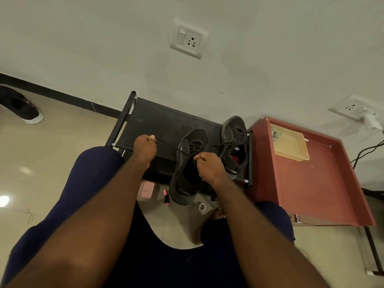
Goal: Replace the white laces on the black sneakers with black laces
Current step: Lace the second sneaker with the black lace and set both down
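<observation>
The left hand (144,149) pinches the black lace (168,145) taut leftward from the near sneaker (189,167), where the right hand (208,166) pinches its other end.

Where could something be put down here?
The left half of the black rack is bare, beside the near sneaker. The red table is bare below its yellow tray. The rack's right end is crowded by both sneakers.

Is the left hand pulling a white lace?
No, the left hand pulls a black lace stretched tight from the near sneaker; no white lace appears there.
</observation>
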A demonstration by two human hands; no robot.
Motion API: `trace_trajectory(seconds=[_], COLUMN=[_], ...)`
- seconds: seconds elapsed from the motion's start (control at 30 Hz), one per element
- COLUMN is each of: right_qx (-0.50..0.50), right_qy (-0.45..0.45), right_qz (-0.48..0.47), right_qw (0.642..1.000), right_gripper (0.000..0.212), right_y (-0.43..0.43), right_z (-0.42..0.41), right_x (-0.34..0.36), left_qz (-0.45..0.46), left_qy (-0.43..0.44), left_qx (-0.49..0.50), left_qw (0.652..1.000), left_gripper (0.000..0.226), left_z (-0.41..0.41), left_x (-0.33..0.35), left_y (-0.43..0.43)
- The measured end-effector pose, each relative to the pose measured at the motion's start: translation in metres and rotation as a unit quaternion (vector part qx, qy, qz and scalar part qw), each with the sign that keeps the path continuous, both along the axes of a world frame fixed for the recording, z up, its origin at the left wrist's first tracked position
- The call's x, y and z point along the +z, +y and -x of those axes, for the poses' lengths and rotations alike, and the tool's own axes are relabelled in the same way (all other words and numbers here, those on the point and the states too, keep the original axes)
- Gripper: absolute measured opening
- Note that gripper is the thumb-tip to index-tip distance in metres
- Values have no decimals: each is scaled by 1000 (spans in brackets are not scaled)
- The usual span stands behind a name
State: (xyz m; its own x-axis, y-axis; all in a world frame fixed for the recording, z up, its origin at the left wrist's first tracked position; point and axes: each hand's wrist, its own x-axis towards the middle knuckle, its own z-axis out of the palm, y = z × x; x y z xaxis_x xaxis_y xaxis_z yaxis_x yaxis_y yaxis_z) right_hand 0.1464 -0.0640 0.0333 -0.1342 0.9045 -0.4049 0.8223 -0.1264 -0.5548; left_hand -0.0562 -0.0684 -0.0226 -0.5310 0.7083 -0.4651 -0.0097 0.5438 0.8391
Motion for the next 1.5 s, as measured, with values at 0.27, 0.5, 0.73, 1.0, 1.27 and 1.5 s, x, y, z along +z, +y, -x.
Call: trace_trajectory(seconds=[0.27,0.5,0.73,1.0,1.27,1.5], right_qx=[-1,7,21,15,8,-68], right_qy=[7,-6,-23,-35,-22,5], right_qz=[-4,-19,-32,-49,-56,-125], right_qw=[1000,1000,999,998,998,990], right_gripper=[24,20,22,26,27,22], right_y=[1,2,2,5,4,-6], right_z=[-2,-1,1,1,-1,-9], right_x=[-2,-3,-3,-3,-8,-19], left_qz=[-116,-80,-77,-76,-74,26], left_qy=[-462,163,208,96,-8,319], left_qx=[241,-396,-346,-150,19,-206], left_qw=[846,900,912,981,997,925], left_gripper=[27,27,30,23,21,39], left_z=[14,-34,-36,-19,-10,-18], left_x=[27,22,14,19,15,11], left_y=[4,-10,-8,-6,-4,-16])
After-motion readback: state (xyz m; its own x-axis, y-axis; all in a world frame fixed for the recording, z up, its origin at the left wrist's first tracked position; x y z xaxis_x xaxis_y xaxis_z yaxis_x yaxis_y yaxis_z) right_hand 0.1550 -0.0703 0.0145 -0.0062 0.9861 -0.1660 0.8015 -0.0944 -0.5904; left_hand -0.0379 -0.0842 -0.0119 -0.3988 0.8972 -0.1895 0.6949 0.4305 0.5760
